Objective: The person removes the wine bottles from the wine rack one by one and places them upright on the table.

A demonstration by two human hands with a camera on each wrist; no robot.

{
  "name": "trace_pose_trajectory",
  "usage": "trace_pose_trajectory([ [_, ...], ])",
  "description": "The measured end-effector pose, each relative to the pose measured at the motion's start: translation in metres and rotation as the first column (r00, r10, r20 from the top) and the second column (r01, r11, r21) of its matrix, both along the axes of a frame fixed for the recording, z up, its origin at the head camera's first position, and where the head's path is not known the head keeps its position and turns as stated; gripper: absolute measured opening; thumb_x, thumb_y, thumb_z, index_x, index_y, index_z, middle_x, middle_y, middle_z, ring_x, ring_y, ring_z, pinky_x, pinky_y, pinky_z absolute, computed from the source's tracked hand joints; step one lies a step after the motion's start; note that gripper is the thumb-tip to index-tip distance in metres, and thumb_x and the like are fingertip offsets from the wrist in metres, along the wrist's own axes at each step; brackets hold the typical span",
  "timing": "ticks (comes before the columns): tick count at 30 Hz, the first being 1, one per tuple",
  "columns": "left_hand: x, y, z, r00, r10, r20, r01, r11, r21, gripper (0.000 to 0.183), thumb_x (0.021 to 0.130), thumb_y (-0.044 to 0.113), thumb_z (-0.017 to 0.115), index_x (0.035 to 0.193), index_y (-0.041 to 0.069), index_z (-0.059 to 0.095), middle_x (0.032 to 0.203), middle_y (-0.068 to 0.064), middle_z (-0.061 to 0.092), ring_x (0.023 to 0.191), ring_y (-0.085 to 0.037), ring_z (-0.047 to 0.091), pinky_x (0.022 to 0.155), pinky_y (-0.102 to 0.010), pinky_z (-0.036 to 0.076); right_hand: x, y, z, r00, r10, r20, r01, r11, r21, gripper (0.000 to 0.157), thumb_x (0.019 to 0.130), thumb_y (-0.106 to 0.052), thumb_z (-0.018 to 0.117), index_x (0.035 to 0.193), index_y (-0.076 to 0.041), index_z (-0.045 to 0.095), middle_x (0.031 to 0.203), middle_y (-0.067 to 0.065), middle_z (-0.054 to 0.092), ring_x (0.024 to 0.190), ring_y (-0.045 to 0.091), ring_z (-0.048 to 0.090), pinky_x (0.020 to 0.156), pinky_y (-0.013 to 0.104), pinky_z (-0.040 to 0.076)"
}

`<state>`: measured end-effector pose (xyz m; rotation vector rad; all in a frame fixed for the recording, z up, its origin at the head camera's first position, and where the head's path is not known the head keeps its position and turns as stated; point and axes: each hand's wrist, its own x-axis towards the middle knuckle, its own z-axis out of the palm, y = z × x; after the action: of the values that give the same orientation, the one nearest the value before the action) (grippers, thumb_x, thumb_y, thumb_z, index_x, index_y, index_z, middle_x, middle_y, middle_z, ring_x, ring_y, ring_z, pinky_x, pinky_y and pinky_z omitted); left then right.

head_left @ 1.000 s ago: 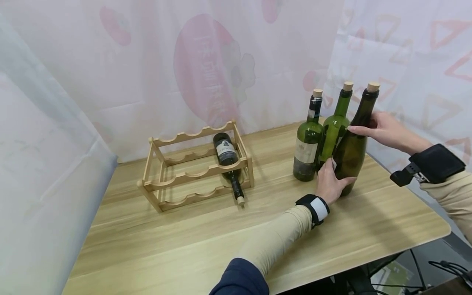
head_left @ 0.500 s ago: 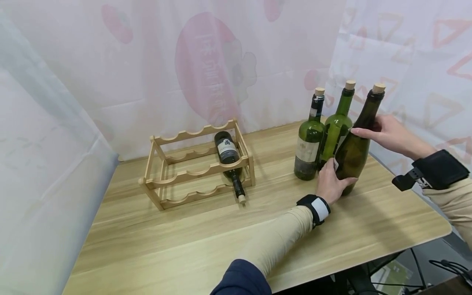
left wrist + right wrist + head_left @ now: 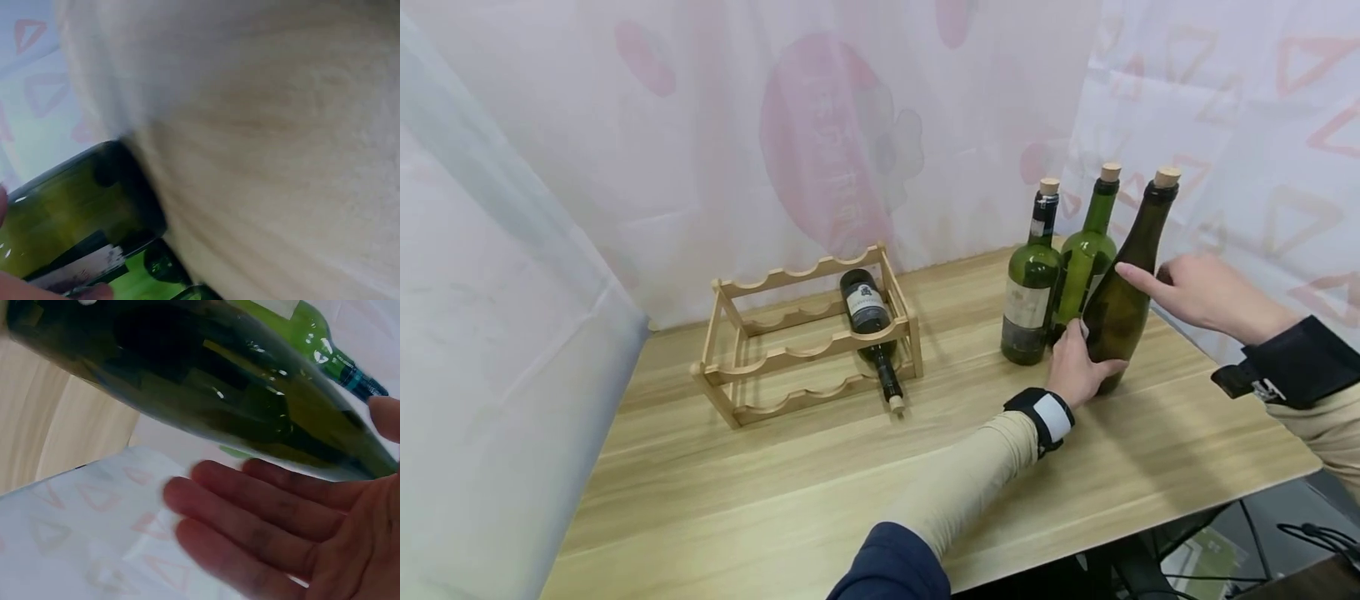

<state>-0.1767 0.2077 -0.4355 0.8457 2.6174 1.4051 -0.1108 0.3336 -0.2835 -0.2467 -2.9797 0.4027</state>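
A dark green wine bottle (image 3: 1117,315) with a cork leans slightly rightward at the right side of the table. My left hand (image 3: 1072,367) grips it low on its body, thumb at the front. My right hand (image 3: 1213,292) is at the bottle's right; the thumb reaches its shoulder. In the right wrist view, the fingers (image 3: 250,512) are extended beside the glass, not wrapped around it. Two corked green bottles stand upright just behind and left: a labelled one (image 3: 1026,304) and another (image 3: 1086,250), partly hidden. In the left wrist view a sleeve (image 3: 269,144) covers most of the picture.
A wooden wine rack (image 3: 797,354) stands on the table (image 3: 760,492) left of the bottles. One corked bottle (image 3: 867,308) lies in its right end, neck toward the front. Printed curtains (image 3: 715,167) enclose the back and sides. Cables (image 3: 1318,537) show beyond the table's right front edge.
My right hand has loosened from the bottle's neck and shifted slightly down and right. The bottle has tilted a little more to the right. My left hand keeps its grip.
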Motion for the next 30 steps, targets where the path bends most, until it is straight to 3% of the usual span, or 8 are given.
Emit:
trace_pose_trajectory([
  [2,-0.001,-0.005,0.003,1.000,-0.005,0.022,0.006,0.999,-0.031,0.069,0.075,0.038,0.082,0.128,0.014,0.046,0.121,0.001,0.060,0.114,-0.012,0.059,0.086,-0.019,0.051,0.004,-0.005,-0.001,0.999,0.004,0.054,-0.004,1.000,0.012,0.069,0.098,-0.061,0.033,0.052,-0.010,0.043,0.047,0.000,0.037,0.043,0.019,0.040,0.050,0.030,0.032],
  [4,-0.002,-0.012,0.007,0.999,-0.016,0.044,0.018,0.999,-0.049,0.077,0.076,0.038,0.082,0.136,0.011,0.043,0.129,-0.001,0.058,0.119,-0.013,0.057,0.090,-0.021,0.051,0.007,-0.009,-0.002,0.994,0.022,0.105,-0.023,1.000,0.015,0.070,0.098,-0.062,0.034,0.054,-0.010,0.053,0.048,-0.002,0.047,0.045,0.017,0.046,0.050,0.030,0.037],
  [9,-0.005,-0.037,0.018,0.998,-0.036,0.049,0.037,0.999,-0.019,0.074,0.080,0.033,0.079,0.140,0.008,0.043,0.134,-0.004,0.057,0.123,-0.013,0.056,0.095,-0.022,0.050,0.013,-0.023,-0.010,0.980,0.100,0.171,-0.091,0.994,-0.059,0.064,0.099,-0.056,0.040,0.075,-0.006,0.072,0.063,0.000,0.068,0.055,0.013,0.062,0.057,0.033,0.049],
  [17,-0.009,-0.074,0.029,0.999,-0.038,-0.032,0.040,0.996,0.078,0.052,0.084,0.022,0.075,0.129,0.008,0.054,0.124,-0.006,0.064,0.111,-0.014,0.062,0.087,-0.018,0.050,0.006,-0.052,-0.017,0.977,0.195,0.088,-0.179,0.970,-0.165,0.045,0.099,-0.044,0.049,0.087,-0.008,0.074,0.076,0.001,0.072,0.066,0.012,0.066,0.060,0.032,0.053],
  [24,-0.014,-0.103,0.035,1.000,-0.014,0.010,0.012,0.989,0.149,0.053,0.086,0.019,0.071,0.134,0.005,0.051,0.129,-0.011,0.063,0.121,-0.017,0.058,0.098,-0.023,0.048,-0.011,-0.071,-0.027,0.972,0.233,0.010,-0.223,0.941,-0.256,0.043,0.101,-0.038,0.048,0.103,-0.002,0.071,0.084,0.007,0.073,0.073,0.013,0.067,0.063,0.027,0.055],
  [30,-0.019,-0.126,0.037,0.996,0.047,0.073,-0.060,0.982,0.179,0.052,0.087,0.020,0.071,0.133,0.006,0.052,0.131,-0.011,0.061,0.124,-0.020,0.056,0.100,-0.027,0.048,-0.026,-0.086,-0.038,0.969,0.244,-0.046,-0.246,0.910,-0.334,0.050,0.103,-0.040,0.042,0.110,0.002,0.068,0.101,0.020,0.072,0.089,0.026,0.070,0.068,0.029,0.057],
])
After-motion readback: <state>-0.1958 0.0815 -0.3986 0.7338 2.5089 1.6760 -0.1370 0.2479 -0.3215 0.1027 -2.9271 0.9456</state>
